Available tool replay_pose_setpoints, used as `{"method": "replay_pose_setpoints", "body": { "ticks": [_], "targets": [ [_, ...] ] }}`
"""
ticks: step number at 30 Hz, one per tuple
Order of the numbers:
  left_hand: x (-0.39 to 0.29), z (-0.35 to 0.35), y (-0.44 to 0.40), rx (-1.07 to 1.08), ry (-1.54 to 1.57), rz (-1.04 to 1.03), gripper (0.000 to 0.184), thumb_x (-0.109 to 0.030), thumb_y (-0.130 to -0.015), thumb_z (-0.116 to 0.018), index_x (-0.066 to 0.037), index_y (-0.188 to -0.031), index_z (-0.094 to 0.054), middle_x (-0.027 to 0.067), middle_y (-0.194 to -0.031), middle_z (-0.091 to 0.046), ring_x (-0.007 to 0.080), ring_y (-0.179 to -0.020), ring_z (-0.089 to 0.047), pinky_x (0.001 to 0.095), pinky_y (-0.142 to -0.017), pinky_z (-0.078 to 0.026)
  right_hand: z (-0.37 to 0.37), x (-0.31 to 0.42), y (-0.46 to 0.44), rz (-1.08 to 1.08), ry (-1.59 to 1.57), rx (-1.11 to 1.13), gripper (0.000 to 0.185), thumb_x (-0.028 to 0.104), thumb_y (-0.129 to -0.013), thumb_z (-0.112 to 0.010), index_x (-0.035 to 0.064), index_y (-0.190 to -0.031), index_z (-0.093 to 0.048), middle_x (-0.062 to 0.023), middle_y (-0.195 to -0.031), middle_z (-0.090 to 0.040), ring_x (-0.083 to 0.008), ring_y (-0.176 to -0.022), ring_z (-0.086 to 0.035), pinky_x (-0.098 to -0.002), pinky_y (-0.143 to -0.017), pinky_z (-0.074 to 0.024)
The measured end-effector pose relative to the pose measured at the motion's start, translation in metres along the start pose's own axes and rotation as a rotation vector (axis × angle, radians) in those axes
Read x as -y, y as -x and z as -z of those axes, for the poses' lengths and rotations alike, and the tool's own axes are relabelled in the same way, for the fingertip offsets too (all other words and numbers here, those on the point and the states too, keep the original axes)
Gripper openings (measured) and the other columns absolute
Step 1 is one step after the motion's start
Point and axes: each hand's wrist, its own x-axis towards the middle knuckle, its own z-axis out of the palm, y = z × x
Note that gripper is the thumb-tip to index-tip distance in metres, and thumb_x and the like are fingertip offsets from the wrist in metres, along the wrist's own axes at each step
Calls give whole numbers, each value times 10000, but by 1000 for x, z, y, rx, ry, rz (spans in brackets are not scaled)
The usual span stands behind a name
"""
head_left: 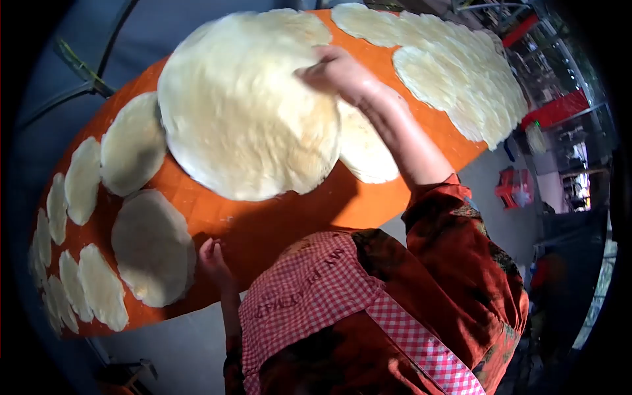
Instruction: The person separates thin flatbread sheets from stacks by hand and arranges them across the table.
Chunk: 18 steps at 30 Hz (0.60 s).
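Observation:
A large, thin, pale round of flatbread (243, 112) is raised above the orange table surface (263, 224) and casts a shadow on it. My right hand (332, 72) is closed on its right edge. Low over the table's near edge is my left hand (214, 257), its fingers curled; whether anything is between them is too small to tell. Just left of that hand lies another flat round (153, 247). Part of a further round (368, 148) shows beneath my right forearm.
Several flat rounds (102, 286) lie spread across the table's left end. Many overlapping rounds (454, 72) cover the right end. Metal bars (99, 82) stand beyond the far left edge. A red stool (513, 187) stands on the floor at the right.

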Motion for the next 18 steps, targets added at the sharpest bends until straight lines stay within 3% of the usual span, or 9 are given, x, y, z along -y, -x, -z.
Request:
{"method": "replay_pose_setpoints", "body": {
  "ticks": [2, 4, 6, 8, 11, 13, 15, 18],
  "targets": [
    [22, 17, 14, 44, -338, -117, 217, -69, -871, -547, -8, -1079, -541, 110, -979, -583, 194, -864, -566, 311, -785, -472, 28, -3, 37, -115, -339, -132, 294, 45, -854, -563, -52, -1130, -536, -130, -992, -625, -184, -874, -609, -326, -789, -515],
    [24, 18, 21, 69, -593, -238, 199, -62, -844, -577, -13, -1036, -557, 117, -942, -575, 211, -830, -561, 314, -749, -468, 50, -59, 61, -258, -526, -153, 358, 27, -853, -556, -48, -1193, -471, -155, -1093, -581, -216, -933, -601, -364, -833, -514],
    [16, 10, 31, 82, -761, -357, 186, -66, -816, -605, -18, -992, -567, 126, -903, -558, 234, -792, -552, 323, -709, -461, 42, -130, 94, -298, -482, -336, 384, 17, -844, -563, -49, -1206, -451, -151, -1092, -574, -229, -946, -595, -363, -837, -511],
    [16, 2, 31, 65, -725, -365, 186, -70, -793, -621, -25, -964, -564, 131, -879, -538, 251, -765, -542, 335, -686, -456, 26, -206, 117, -464, -476, -434, 383, 26, -829, -583, -52, -1186, -469, -158, -1054, -588, -269, -914, -606, -401, -805, -526],
    [17, 3, 24, 96, -718, -479, 164, -70, -779, -629, -27, -921, -559, 131, -869, -523, 264, -748, -536, 344, -660, -456, 6, -240, 130, -640, -351, -416, 379, 28, -801, -585, -60, -1157, -490, -177, -1017, -603, -305, -845, -626, -440, -690, -557],
    [18, 11, 21, 155, -696, -467, 148, -73, -778, -627, -31, -901, -557, 130, -868, -525, 275, -749, -539, 352, -648, -459, -4, -246, 123, -566, -335, -468, 346, 15, -795, -548, -56, -1131, -507, -178, -1005, -611, -301, -836, -639, -414, -629, -575],
    [17, 17, 17, 229, -628, -342, 136, -80, -778, -626, -41, -889, -557, 130, -863, -533, 293, -755, -548, 362, -639, -463, -15, -188, 118, -466, -262, -415, 320, -15, -807, -503, -53, -1125, -512, -158, -962, -634, -281, -786, -658, -395, -623, -578],
    [13, 28, -2, 318, -718, -558, 117, -112, -783, -622, -55, -864, -560, 126, -842, -553, 314, -772, -562, 378, -639, -469, -30, -130, 83, -295, -102, -294, 289, -40, -806, -480, -59, -1088, -540, -148, -929, -650, -256, -750, -670, -364, -591, -566]
  ]
}}
